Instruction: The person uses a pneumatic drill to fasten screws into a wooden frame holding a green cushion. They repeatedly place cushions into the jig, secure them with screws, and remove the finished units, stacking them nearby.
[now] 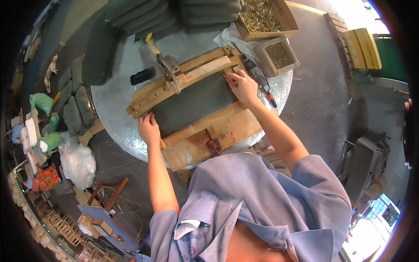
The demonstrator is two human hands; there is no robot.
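Observation:
A dark grey-green flat panel (194, 105) lies in a wooden jig (209, 67) on a round table covered in clear film. My left hand (149, 130) grips the panel's left end, fingertips against the jig's corner. Over the right end, my right hand (242, 86) is closed in a pinch; what its fingers hold is too small to make out. A toggle clamp (168, 74) with a pale yellow handle reaches over the jig's far rail onto the panel's edge. Another clamp with a red handle (213, 145) is mounted on the near board (235, 133).
A power tool (260, 81) lies right of the jig, beside a tray of small fasteners (277, 56) and a cardboard box (286, 19) of brass-coloured parts. A black object (142, 76) rests at left. Dark cushion stacks (139, 13) stand behind; a plastic bag (77, 163) sits left.

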